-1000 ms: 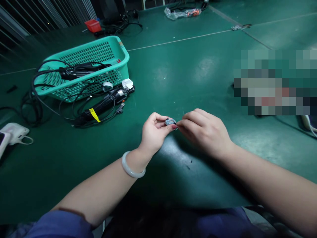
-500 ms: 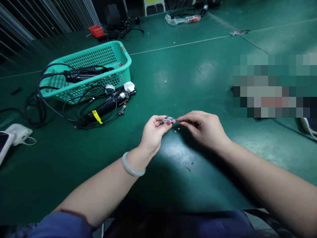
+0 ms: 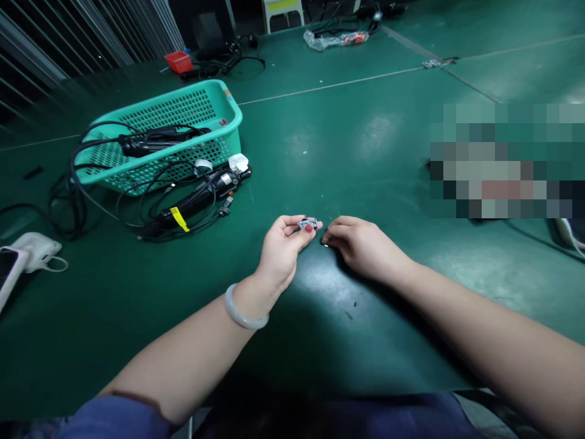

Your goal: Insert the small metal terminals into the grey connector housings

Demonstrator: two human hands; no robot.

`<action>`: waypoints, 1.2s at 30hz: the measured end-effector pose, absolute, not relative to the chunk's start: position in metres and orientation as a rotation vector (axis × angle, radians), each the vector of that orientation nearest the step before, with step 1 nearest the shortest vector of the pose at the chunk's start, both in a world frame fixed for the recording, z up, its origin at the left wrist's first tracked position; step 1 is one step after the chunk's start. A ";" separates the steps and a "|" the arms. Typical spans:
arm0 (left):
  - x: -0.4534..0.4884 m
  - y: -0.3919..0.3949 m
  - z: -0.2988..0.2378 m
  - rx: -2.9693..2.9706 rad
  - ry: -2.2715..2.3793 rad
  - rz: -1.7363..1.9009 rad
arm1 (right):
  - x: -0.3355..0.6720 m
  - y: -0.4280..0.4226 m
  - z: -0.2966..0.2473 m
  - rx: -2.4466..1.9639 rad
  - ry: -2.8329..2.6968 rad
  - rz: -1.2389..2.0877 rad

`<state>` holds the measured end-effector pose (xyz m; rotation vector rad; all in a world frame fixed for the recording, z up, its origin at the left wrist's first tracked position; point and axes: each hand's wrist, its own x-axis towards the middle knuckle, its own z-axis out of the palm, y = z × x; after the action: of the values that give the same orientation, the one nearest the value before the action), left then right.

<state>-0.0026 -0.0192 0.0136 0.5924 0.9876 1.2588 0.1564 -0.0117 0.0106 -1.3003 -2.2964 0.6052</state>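
My left hand (image 3: 282, 245) pinches a small silvery part (image 3: 308, 224) between thumb and fingers, just above the table. Its exact kind is too small to tell. Beside it, on the right, the fingers of my right hand (image 3: 361, 242) are bent down to the table, closed over a small flat metal piece (image 3: 326, 246). Only a bright edge of that piece shows; the fingers cover the rest. Between the two hands is a narrow gap.
A green mesh basket (image 3: 159, 158) with black cabled devices stands to the left. A black device with a yellow tag (image 3: 180, 219) lies before it. At far left is a white device (image 3: 39, 253). Dark bits (image 3: 355, 304) lie near me; a plastic-wrapped item (image 3: 336, 40) lies far back.
My right hand has moved away from the part in my left hand, down onto the small flat metal piece on the table. My left hand keeps its hold almost unmoved.
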 end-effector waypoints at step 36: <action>0.000 -0.026 0.011 0.812 1.008 1.118 | 0.154 -0.021 0.043 -1.234 -2.180 0.285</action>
<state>-0.0002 -0.0259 0.0109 0.8119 1.0078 1.1179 0.1543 -0.0209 0.0434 -1.2338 -2.1804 0.2847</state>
